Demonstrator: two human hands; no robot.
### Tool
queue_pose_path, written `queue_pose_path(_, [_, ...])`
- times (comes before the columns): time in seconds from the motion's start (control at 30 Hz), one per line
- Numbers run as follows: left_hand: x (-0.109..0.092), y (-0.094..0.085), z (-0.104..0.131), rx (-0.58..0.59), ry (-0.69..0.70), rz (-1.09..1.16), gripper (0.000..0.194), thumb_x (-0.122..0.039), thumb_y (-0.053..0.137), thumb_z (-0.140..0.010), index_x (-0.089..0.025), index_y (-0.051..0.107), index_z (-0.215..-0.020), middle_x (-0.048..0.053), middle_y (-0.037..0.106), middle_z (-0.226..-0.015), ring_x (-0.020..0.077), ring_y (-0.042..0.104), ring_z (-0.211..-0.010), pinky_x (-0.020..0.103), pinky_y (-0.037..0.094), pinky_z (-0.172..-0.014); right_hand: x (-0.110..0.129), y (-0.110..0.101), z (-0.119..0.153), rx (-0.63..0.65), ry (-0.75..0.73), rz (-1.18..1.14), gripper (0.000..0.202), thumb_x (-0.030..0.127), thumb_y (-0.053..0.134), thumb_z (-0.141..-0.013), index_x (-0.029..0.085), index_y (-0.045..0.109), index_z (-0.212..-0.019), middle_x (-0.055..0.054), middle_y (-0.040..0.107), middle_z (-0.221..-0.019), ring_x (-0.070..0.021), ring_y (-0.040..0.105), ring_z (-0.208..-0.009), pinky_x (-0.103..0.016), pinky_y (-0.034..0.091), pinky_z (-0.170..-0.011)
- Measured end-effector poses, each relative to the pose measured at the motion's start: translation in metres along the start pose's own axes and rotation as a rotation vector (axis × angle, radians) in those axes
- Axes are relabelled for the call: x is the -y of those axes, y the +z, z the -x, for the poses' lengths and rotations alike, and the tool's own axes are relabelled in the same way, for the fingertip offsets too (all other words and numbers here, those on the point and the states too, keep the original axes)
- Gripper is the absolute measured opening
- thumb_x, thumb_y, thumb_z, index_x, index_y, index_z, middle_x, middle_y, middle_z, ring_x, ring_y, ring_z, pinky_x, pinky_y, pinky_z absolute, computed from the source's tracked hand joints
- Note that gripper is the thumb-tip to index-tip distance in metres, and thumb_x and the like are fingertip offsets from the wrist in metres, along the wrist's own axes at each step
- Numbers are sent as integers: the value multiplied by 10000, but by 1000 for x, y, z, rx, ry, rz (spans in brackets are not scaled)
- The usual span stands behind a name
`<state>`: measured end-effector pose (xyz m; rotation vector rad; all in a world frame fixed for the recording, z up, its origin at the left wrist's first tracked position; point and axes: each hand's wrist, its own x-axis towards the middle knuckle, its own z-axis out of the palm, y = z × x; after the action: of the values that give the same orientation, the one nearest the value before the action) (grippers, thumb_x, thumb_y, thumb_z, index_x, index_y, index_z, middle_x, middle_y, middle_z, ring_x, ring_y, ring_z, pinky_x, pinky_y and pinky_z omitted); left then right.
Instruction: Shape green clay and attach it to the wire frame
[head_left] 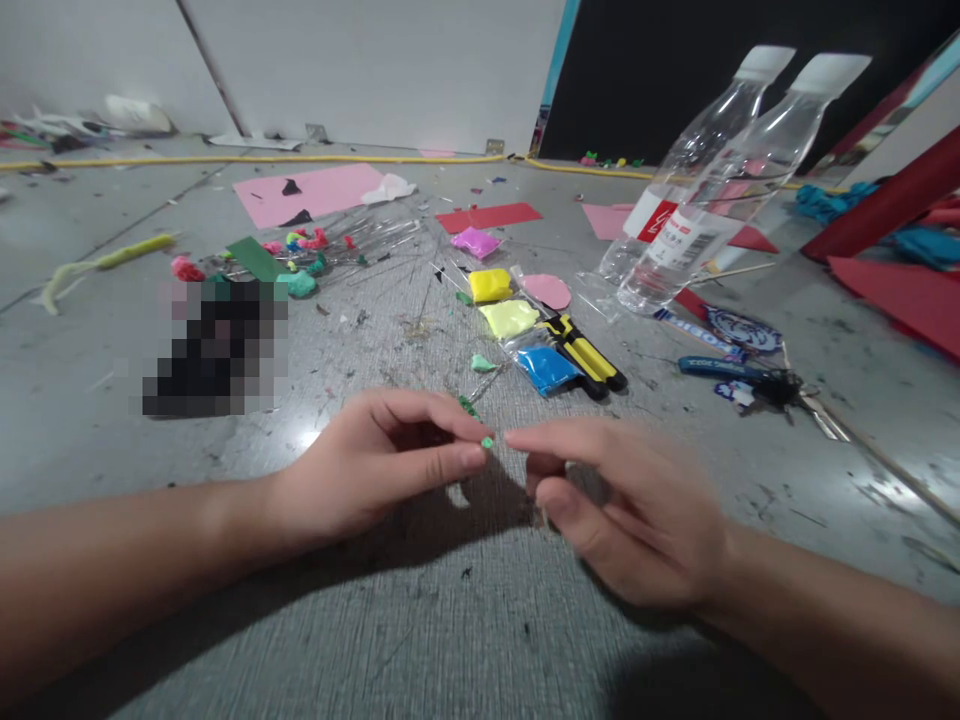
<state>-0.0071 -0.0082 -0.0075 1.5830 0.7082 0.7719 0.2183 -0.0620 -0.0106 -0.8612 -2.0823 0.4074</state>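
Note:
Between the thumb and index fingertip of my left hand (390,450) is a tiny piece of green modelling clay (487,442). My right hand (630,500) hovers just to the right, thumb and index finger apart, the index tip close to the clay but not touching it. It is slightly blurred, and nothing shows between its fingers. Just beyond the hands lie a bigger lump of light green clay (483,364) and a dark green bit (468,406), partly behind my left fingers.
Bags of blue (546,370), pale yellow (510,319), yellow (490,285) and purple clay (476,242) lie ahead, beside yellow-black pliers (585,355). Two plastic bottles (667,245) stand back right. A pixelated dark object (217,350) and coloured clay lumps (300,285) are at left.

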Motion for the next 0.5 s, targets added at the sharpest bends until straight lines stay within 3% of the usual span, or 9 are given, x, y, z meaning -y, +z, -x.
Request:
queue_pose_path(0.1, [4,-3,0,179,242,-426,59,-160,721,-904,-169,777,-921,43,743,-844,152,705,-754,256,577,-686,-7,4,0,-133,104,5,150,211,549,-999,191,662,-1095,27,684,-718,-110,644,-609,-253,504,-614])
queue_pose_path(0.23, [14,-7,4,265,546,-845,156,-130,611,-966,-152,751,-1032,85,746,-936,185,710,-798,287,581,-707,-19,11,-4,-152,213,-93,171,245,538,-1017,172,682,-962,36,628,-668,-95,592,-572,-243,480,-584])
queue_pose_path(0.37, [16,-7,6,373,622,-1016,178,-152,599,-969,-142,734,-1084,92,744,-939,209,705,-781,316,585,-681,-24,13,-7,-132,265,-137,186,248,558,-1006,163,671,-886,39,604,-654,-86,561,-559,-228,454,-552])
queue_pose_path(0.43, [13,-7,5,342,610,-1009,178,-169,580,-985,-150,739,-1064,82,739,-917,192,700,-759,296,576,-662,-24,12,-8,-117,273,-130,183,230,563,-997,157,668,-866,44,590,-637,-79,538,-543,-216,431,-523])
queue_pose_path(0.5, [8,-9,1,234,597,-966,186,-154,557,-993,-163,738,-1031,68,734,-898,168,695,-758,267,566,-664,-22,11,-10,-106,266,-115,181,209,564,-987,151,667,-849,44,585,-627,-73,525,-535,-210,415,-508])
